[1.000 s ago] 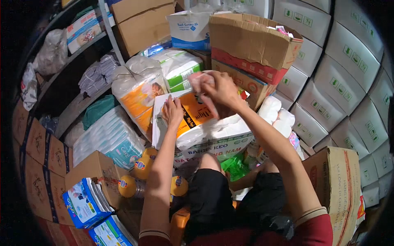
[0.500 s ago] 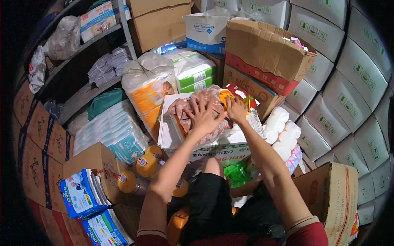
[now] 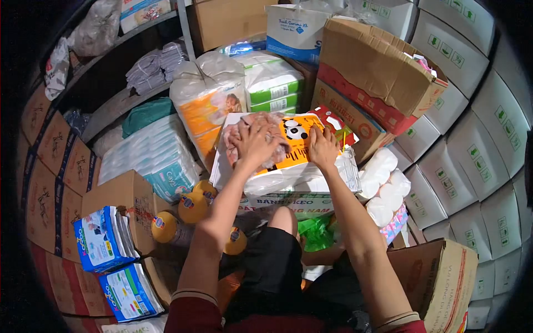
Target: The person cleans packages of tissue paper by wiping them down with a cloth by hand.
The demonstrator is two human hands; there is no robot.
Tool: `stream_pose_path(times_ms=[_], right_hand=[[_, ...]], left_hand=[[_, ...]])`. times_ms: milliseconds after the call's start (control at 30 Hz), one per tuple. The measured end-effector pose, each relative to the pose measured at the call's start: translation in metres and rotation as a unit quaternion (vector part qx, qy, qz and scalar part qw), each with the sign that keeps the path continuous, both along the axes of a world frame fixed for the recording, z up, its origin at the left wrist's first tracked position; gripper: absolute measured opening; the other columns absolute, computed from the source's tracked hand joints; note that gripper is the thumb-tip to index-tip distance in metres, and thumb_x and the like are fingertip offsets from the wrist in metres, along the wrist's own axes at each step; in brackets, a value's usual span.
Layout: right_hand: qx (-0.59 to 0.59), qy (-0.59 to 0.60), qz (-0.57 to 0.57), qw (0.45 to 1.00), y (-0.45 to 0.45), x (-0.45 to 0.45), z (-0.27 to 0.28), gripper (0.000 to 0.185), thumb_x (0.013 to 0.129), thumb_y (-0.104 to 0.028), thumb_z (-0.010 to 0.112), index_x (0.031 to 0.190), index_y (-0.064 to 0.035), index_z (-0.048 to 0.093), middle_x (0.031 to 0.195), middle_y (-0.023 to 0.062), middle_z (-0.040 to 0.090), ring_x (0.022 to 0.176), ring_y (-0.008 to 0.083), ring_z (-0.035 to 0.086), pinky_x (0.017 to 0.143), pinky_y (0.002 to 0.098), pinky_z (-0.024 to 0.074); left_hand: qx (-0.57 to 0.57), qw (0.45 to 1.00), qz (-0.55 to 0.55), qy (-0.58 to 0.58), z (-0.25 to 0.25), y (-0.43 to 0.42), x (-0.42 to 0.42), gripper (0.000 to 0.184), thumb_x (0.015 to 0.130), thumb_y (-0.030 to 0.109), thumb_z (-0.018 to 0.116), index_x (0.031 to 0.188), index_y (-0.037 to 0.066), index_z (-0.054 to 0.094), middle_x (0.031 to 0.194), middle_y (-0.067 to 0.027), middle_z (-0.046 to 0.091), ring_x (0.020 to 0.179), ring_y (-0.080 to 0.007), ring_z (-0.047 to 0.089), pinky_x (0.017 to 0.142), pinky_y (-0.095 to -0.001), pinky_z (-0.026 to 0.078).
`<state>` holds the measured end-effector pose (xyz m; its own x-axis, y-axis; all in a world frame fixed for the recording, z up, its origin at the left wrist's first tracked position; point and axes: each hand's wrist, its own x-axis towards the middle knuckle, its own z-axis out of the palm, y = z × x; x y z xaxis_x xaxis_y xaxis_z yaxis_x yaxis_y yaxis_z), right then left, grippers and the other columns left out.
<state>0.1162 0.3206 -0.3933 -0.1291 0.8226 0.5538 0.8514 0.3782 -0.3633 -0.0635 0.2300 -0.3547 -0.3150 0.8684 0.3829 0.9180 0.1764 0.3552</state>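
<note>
My left hand [image 3: 256, 145] presses on a crumpled pink patterned cloth [image 3: 275, 125], its fingers spread over the fabric. The cloth covers the left part of an orange package [image 3: 297, 145] with a panda picture. My right hand [image 3: 324, 146] rests on the right end of that package, fingers apart and bent a little. Underneath is a white box [image 3: 333, 186] with clear plastic around the package. A red packet [image 3: 328, 118] lies just beyond my right hand.
Wrapped tissue packs [image 3: 272, 83] and an open brown carton [image 3: 377, 66] stand behind. White rolls [image 3: 383, 186] are at the right. Yellow-lidded jars [image 3: 193, 207] and blue packs [image 3: 102, 238] sit at the left. White cartons [image 3: 488, 155] form a wall. A brown carton [image 3: 452, 283] is near my right arm.
The cloth has moved left with my left hand, uncovering the panda on the orange package. My right hand has spread flatter over the package's right end. The view has shifted.
</note>
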Motion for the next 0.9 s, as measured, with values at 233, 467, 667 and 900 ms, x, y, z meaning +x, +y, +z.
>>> stream_pose_path(times_ms=[233, 467, 667, 900], right_hand=[[0.042, 0.004, -0.015, 0.999, -0.004, -0.005, 0.002, 0.041, 0.090, -0.043, 0.040, 0.114, -0.0150, 0.058, 0.120, 0.0198, 0.052, 0.112, 0.0372, 0.047, 0.093, 0.0530, 0.0331], [0.025, -0.027, -0.018, 0.999, -0.007, -0.005, 0.003, 0.042, 0.089, -0.043, 0.041, 0.117, -0.0154, 0.055, 0.121, 0.0197, 0.051, 0.111, 0.0364, 0.048, 0.091, 0.0538, 0.0346], [0.023, -0.041, -0.017, 0.999, -0.003, -0.005, 0.002, 0.039, 0.087, -0.039, 0.043, 0.117, -0.0160, 0.054, 0.122, 0.0181, 0.050, 0.111, 0.0365, 0.048, 0.091, 0.0531, 0.0353], [0.049, -0.022, -0.017, 0.998, -0.005, -0.004, 0.000, 0.036, 0.083, -0.034, 0.048, 0.113, -0.0151, 0.055, 0.119, 0.0190, 0.051, 0.110, 0.0382, 0.048, 0.090, 0.0540, 0.0354]], left_hand=[[0.174, 0.976, -0.027, -0.131, -0.032, -0.005, -0.045, 0.047, 0.080, 0.033, 0.055, 0.120, 0.009, 0.053, 0.136, -0.0171, 0.037, 0.127, -0.0399, 0.029, 0.103, -0.0530, 0.025], [0.227, 0.949, 0.033, -0.215, -0.051, -0.026, -0.052, 0.043, 0.084, 0.023, 0.053, 0.121, 0.003, 0.051, 0.126, -0.0220, 0.046, 0.121, -0.0361, 0.041, 0.100, -0.0407, 0.034], [0.287, 0.921, 0.011, -0.265, -0.090, -0.032, -0.087, 0.035, 0.084, 0.017, 0.054, 0.116, 0.003, 0.054, 0.114, -0.0198, 0.055, 0.101, -0.0358, 0.055, 0.087, -0.0387, 0.043], [0.323, 0.910, 0.092, -0.243, -0.047, -0.025, -0.143, 0.033, 0.087, 0.024, 0.053, 0.110, 0.002, 0.057, 0.104, -0.0186, 0.061, 0.095, -0.0308, 0.059, 0.084, -0.0375, 0.045]])
